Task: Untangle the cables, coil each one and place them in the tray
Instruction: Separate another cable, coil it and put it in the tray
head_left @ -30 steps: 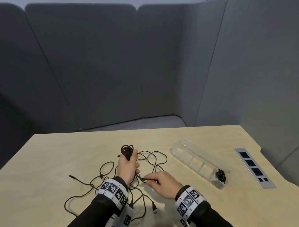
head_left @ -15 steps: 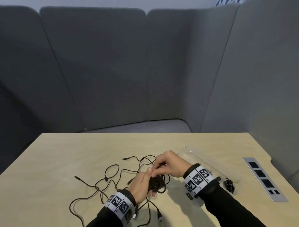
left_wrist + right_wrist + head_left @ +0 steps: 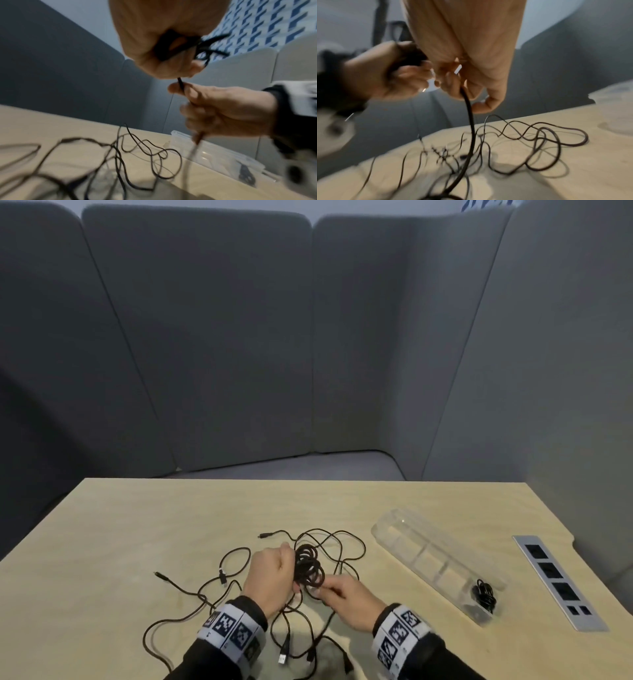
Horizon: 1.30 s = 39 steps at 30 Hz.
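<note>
My left hand (image 3: 274,573) grips a coil of black cable (image 3: 308,568) above the table, its fingers curled round the loops (image 3: 173,44). Just right of it, my right hand (image 3: 342,594) pinches the loose run of the same cable (image 3: 469,108), which trails down into the tangle. Several thin black cables (image 3: 329,546) lie looped and crossed on the wooden table (image 3: 137,525) under and around both hands. A clear plastic tray (image 3: 424,556) lies to the right, with one coiled black cable (image 3: 483,594) in its near compartment.
A grey power socket strip (image 3: 558,580) is set into the table at the far right. Grey padded panels (image 3: 222,337) wall the table on the back and sides. Loose plug ends (image 3: 283,657) lie near the front edge between my wrists.
My right hand has come down from above the coil to its lower right, drawing cable round. My left hand has shifted left with the coil still in it.
</note>
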Each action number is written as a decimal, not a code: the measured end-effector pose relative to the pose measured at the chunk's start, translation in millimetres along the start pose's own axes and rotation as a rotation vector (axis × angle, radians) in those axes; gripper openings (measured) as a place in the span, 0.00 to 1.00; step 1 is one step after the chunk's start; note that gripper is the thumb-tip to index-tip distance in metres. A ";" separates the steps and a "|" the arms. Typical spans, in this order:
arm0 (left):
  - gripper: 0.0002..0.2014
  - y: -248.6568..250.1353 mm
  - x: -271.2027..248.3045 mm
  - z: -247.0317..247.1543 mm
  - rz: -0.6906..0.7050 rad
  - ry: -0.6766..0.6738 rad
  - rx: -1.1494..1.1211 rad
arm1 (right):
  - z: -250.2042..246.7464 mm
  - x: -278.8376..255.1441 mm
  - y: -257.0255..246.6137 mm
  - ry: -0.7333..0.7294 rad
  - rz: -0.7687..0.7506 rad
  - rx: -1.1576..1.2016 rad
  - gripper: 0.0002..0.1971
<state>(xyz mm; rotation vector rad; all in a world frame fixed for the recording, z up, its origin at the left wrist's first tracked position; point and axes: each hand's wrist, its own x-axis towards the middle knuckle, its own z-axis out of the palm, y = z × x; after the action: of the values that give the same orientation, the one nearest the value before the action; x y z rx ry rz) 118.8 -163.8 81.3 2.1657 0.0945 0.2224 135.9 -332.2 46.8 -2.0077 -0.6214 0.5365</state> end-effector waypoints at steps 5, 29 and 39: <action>0.24 -0.9 16.5 5.3 -0.085 0.150 0.156 | 10.4 -13.4 -21.6 -0.024 -0.050 -0.493 0.13; 0.15 -22.1 43.1 -15.7 0.118 -0.020 0.538 | -10.8 -18.6 -30.9 -0.091 -0.010 -0.265 0.14; 0.17 -16.5 14.3 5.6 0.446 -0.056 -0.006 | -68.6 -2.5 -60.5 0.431 -0.304 -0.208 0.05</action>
<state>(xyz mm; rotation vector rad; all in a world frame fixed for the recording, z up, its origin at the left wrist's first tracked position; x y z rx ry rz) 134.1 -156.8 66.4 2.1616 -0.4243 0.4138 162.0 -352.4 132.2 -2.0812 -0.7140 -0.1483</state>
